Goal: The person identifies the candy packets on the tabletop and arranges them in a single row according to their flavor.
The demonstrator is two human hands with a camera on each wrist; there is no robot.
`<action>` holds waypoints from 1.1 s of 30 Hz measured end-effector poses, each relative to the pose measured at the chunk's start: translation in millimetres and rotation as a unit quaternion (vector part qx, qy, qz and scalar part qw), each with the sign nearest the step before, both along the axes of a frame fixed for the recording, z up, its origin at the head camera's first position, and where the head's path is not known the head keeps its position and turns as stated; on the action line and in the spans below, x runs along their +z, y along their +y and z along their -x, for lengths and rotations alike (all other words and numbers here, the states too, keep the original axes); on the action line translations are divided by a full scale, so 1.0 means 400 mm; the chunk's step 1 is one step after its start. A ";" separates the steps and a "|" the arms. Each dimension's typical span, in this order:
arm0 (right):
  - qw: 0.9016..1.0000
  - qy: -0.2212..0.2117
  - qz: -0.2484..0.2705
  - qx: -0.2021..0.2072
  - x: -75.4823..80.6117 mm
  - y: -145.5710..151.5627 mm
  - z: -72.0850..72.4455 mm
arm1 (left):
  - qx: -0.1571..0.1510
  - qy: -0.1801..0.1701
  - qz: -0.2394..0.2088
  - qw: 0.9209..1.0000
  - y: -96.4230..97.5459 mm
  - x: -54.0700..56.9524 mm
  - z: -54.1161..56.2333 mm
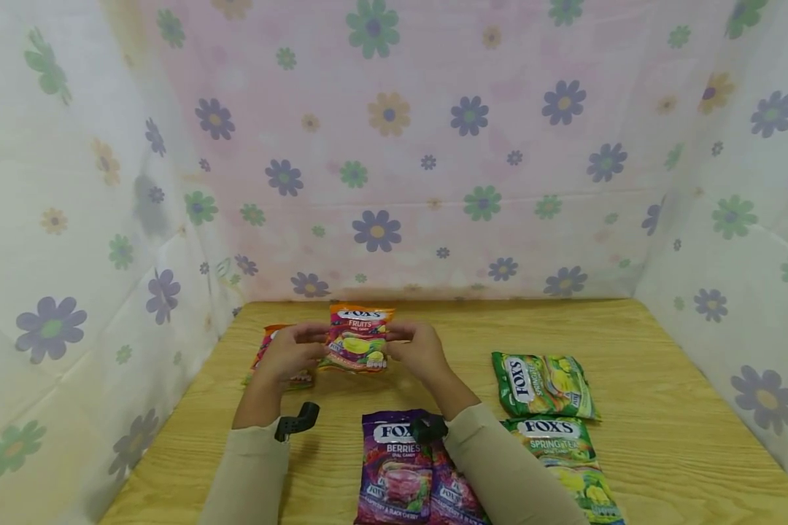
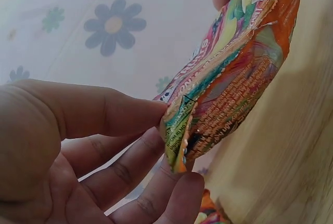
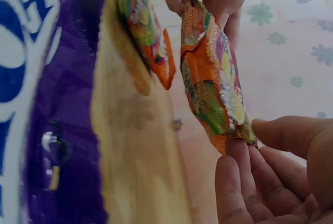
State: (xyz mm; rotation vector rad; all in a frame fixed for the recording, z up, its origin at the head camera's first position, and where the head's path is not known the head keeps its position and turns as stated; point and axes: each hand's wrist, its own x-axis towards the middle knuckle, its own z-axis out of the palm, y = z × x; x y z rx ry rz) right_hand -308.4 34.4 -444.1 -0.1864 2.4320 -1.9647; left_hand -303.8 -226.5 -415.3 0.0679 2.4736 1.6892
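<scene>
A candy bag (image 1: 357,339) in orange and red, printed FOX'S FRUITS, is held up above the table with its front facing the head camera. My left hand (image 1: 292,354) pinches one side edge between thumb and fingers, as the left wrist view shows on the bag's edge (image 2: 179,125). The opposite edge is pinched by my right hand (image 1: 423,350); the right wrist view shows that bag (image 3: 210,78) side-on, with both hands at its ends. Partly hidden behind my left hand, a second orange fruits bag (image 1: 300,380) lies on the table.
Two purple FOX'S BERRIES bags, one (image 1: 394,467) beside the other (image 1: 453,488), lie at the front, partly under my right forearm. To the right lie two green spring tea bags, one (image 1: 545,383) behind the other (image 1: 558,477). Flowered cloth (image 1: 427,211) walls surround the wooden table (image 1: 663,408).
</scene>
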 end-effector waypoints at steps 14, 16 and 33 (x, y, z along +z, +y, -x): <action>0.997 0.016 -0.002 0.075 -0.044 -0.008 0.005 | 0.013 -0.022 0.018 0.999 -0.029 -0.036 0.020; 0.996 0.008 0.003 0.087 -0.049 -0.009 0.005 | 0.018 -0.022 0.020 0.999 -0.031 -0.043 0.022; 0.990 -0.014 0.023 0.139 -0.076 -0.010 0.002 | 0.043 -0.020 0.031 0.998 -0.039 -0.065 0.023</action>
